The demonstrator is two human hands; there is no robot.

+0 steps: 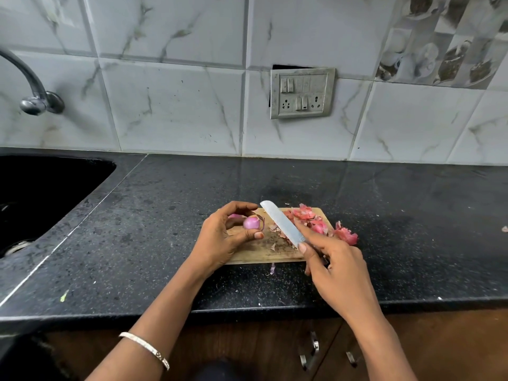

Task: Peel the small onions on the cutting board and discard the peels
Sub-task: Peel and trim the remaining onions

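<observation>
A small wooden cutting board lies on the black counter. My left hand holds a small purple onion over the board's left end, fingers curled round it, with a strip of peel hanging off its right side. A second onion peeks out behind my fingers. My right hand grips the handle of a knife, index finger laid along the blade, which points up and left toward the onion. Pink peels are heaped on the board's right end, and more peels lie just off it.
A black sink is set into the counter at the left, with a metal tap above it. A switch and socket plate sits on the tiled wall. One peel scrap lies in front of the board. Drawer handles show below the counter edge.
</observation>
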